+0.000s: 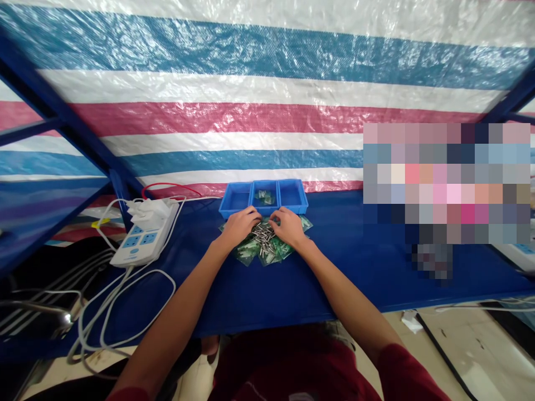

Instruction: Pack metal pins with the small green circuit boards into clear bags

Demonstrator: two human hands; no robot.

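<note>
A heap of thin silvery metal pieces (263, 235), like screws or pins, lies on the blue table. Around and under it are several small greenish clear plastic bags (247, 250), with small pieces inside some of them. My left hand (241, 225) rests at the heap's left edge, fingers curled inward and pressed together. Opposite it, my right hand (289, 225) touches the right edge with thumb and bent fingers close together. What lies between the fingertips of either hand is too small to make out. Just beyond is a blue three-compartment tray (223, 210), its middle compartment holding small bags (264, 196).
To the left, a white power strip (144, 239) with plugged-in adapters sits beside looping white cables (111, 301). A striped plastic sheet (234, 120) hangs behind the blue table (267, 295). A pixelated area covers the right side; another power strip (516, 253) shows there.
</note>
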